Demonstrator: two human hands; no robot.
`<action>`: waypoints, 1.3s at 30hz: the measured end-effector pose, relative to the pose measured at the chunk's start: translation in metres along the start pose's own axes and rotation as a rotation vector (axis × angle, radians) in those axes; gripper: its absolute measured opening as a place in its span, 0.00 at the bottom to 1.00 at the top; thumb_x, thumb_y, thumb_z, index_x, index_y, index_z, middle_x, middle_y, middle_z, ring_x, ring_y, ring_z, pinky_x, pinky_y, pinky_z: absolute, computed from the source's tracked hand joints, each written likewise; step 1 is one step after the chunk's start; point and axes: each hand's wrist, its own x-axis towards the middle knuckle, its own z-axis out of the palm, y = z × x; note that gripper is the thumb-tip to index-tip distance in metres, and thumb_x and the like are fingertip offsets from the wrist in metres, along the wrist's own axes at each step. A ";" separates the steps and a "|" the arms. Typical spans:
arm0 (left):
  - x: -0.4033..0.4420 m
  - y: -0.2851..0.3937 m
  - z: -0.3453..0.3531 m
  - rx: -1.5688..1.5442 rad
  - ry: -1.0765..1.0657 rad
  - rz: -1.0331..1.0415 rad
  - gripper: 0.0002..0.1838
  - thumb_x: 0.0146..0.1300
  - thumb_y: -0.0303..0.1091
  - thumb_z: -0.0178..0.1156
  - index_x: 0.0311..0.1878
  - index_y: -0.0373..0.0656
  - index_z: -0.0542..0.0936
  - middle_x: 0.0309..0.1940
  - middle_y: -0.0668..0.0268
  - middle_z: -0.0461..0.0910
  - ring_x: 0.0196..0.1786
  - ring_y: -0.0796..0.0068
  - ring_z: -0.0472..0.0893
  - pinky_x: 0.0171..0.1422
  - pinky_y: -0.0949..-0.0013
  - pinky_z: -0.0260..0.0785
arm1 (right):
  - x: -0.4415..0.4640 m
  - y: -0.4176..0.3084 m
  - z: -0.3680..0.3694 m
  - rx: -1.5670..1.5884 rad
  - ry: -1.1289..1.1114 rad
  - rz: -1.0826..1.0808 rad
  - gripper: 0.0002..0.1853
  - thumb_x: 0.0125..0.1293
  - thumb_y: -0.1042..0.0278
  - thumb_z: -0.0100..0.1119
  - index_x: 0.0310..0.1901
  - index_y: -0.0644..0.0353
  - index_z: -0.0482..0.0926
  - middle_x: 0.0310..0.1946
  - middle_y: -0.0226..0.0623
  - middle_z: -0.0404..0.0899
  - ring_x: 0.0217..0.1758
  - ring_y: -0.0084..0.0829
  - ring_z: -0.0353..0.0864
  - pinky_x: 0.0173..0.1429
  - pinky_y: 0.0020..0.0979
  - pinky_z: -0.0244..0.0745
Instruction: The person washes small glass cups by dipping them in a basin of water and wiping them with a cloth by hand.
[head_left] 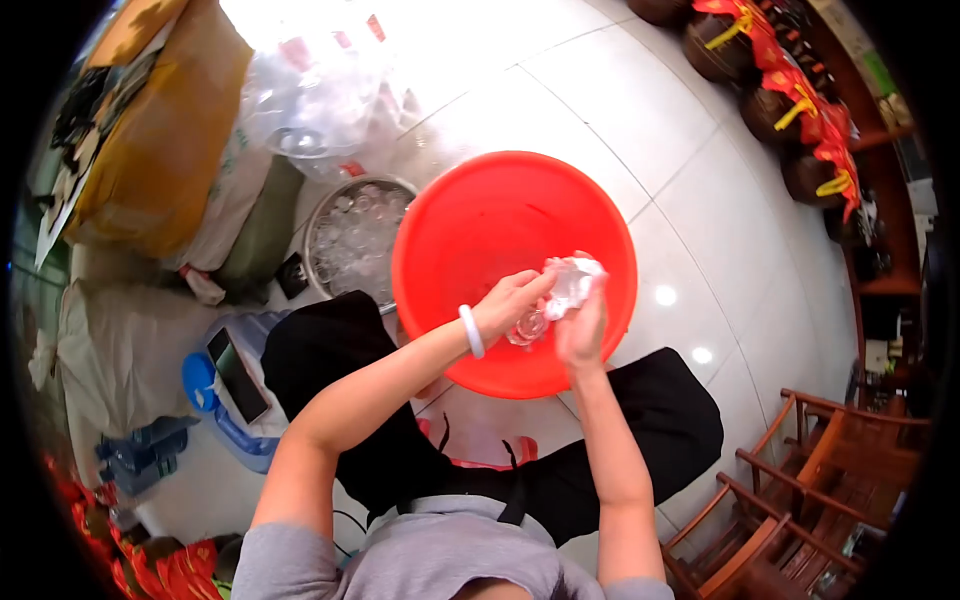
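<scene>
Both hands are over a large red plastic basin [460,220]. My left hand [508,302], with a white bracelet [471,331] at the wrist, has its fingers bent against a crumpled white cloth or tissue [575,284]. From the right, my right hand [582,328] closes round the same white wad, its fingers partly smeared by motion. Just below my left fingers shows a clear, round, glass-like piece [527,326]; whether it is held or lies in the basin, I cannot tell. Part of the wad is hidden by the fingers.
Left of the basin stands a metal bowl [361,238] full of small clear pieces. Clear plastic bags [325,95] and a yellow-brown sack [165,140] lie beyond. A phone [238,374] rests on a blue-and-white container. Dark jars [718,48] line the right; a wooden chair [800,500] stands lower right.
</scene>
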 end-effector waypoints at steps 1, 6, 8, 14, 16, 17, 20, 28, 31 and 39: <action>0.003 -0.005 0.000 0.105 0.008 0.057 0.25 0.67 0.55 0.40 0.44 0.40 0.69 0.21 0.66 0.73 0.19 0.75 0.74 0.16 0.74 0.70 | 0.001 0.005 -0.008 0.020 -0.029 0.002 0.25 0.70 0.48 0.33 0.57 0.59 0.62 0.48 0.37 0.71 0.56 0.36 0.69 0.60 0.37 0.64; 0.005 0.004 -0.004 0.274 -0.031 -0.165 0.31 0.65 0.60 0.32 0.41 0.39 0.70 0.22 0.61 0.75 0.19 0.72 0.76 0.13 0.72 0.68 | -0.004 0.026 -0.030 -0.470 -0.116 -0.215 0.22 0.70 0.53 0.36 0.57 0.62 0.62 0.47 0.40 0.70 0.50 0.34 0.71 0.54 0.35 0.66; -0.007 0.022 0.003 0.081 -0.082 -0.215 0.32 0.65 0.61 0.30 0.39 0.39 0.71 0.20 0.60 0.75 0.17 0.69 0.77 0.10 0.73 0.65 | -0.006 0.022 -0.028 -0.794 -0.141 -0.439 0.21 0.69 0.54 0.39 0.54 0.63 0.64 0.46 0.41 0.71 0.47 0.37 0.72 0.51 0.36 0.67; -0.009 0.006 0.008 0.196 -0.171 -0.256 0.32 0.66 0.60 0.28 0.36 0.39 0.71 0.16 0.60 0.73 0.14 0.70 0.74 0.10 0.73 0.65 | -0.002 0.001 -0.019 -1.254 -0.201 -0.658 0.16 0.69 0.58 0.41 0.38 0.65 0.67 0.35 0.49 0.71 0.35 0.48 0.74 0.37 0.39 0.69; -0.005 -0.004 0.010 0.363 0.016 0.003 0.33 0.66 0.58 0.26 0.34 0.36 0.69 0.18 0.58 0.74 0.13 0.66 0.74 0.08 0.70 0.62 | -0.001 0.000 -0.015 -1.267 -0.132 -0.638 0.14 0.68 0.60 0.41 0.34 0.64 0.67 0.26 0.49 0.72 0.31 0.49 0.74 0.32 0.43 0.67; -0.005 -0.002 0.005 0.422 -0.012 -0.022 0.31 0.67 0.55 0.27 0.33 0.35 0.68 0.18 0.56 0.73 0.16 0.60 0.74 0.16 0.64 0.67 | -0.001 0.000 -0.015 -1.299 -0.126 -0.512 0.14 0.68 0.60 0.41 0.33 0.64 0.67 0.23 0.48 0.72 0.31 0.50 0.75 0.32 0.43 0.67; 0.000 -0.015 0.001 0.532 0.034 0.119 0.29 0.67 0.54 0.30 0.34 0.35 0.69 0.19 0.54 0.72 0.22 0.56 0.75 0.26 0.61 0.68 | 0.005 0.002 -0.014 -1.344 -0.090 -0.290 0.17 0.68 0.56 0.40 0.30 0.63 0.67 0.19 0.51 0.73 0.31 0.50 0.77 0.32 0.46 0.69; 0.012 -0.037 -0.019 0.881 0.080 0.452 0.20 0.68 0.46 0.37 0.42 0.36 0.68 0.30 0.57 0.73 0.27 0.62 0.77 0.28 0.65 0.68 | 0.010 0.013 -0.034 -0.592 0.037 0.369 0.20 0.67 0.53 0.42 0.33 0.64 0.74 0.22 0.37 0.75 0.28 0.29 0.75 0.34 0.31 0.71; 0.004 -0.013 -0.004 0.344 0.035 0.233 0.17 0.69 0.43 0.38 0.46 0.38 0.68 0.34 0.61 0.73 0.24 0.68 0.77 0.21 0.70 0.69 | 0.009 0.009 -0.035 -0.443 0.089 0.210 0.20 0.69 0.53 0.40 0.37 0.63 0.75 0.27 0.33 0.75 0.31 0.22 0.73 0.37 0.26 0.70; 0.012 -0.007 -0.020 -0.336 -0.183 -0.084 0.20 0.66 0.49 0.43 0.47 0.42 0.71 0.30 0.58 0.78 0.23 0.67 0.79 0.15 0.72 0.70 | -0.002 -0.024 -0.029 -0.485 -0.093 -0.107 0.22 0.71 0.54 0.37 0.56 0.62 0.68 0.52 0.36 0.70 0.50 0.26 0.71 0.55 0.26 0.65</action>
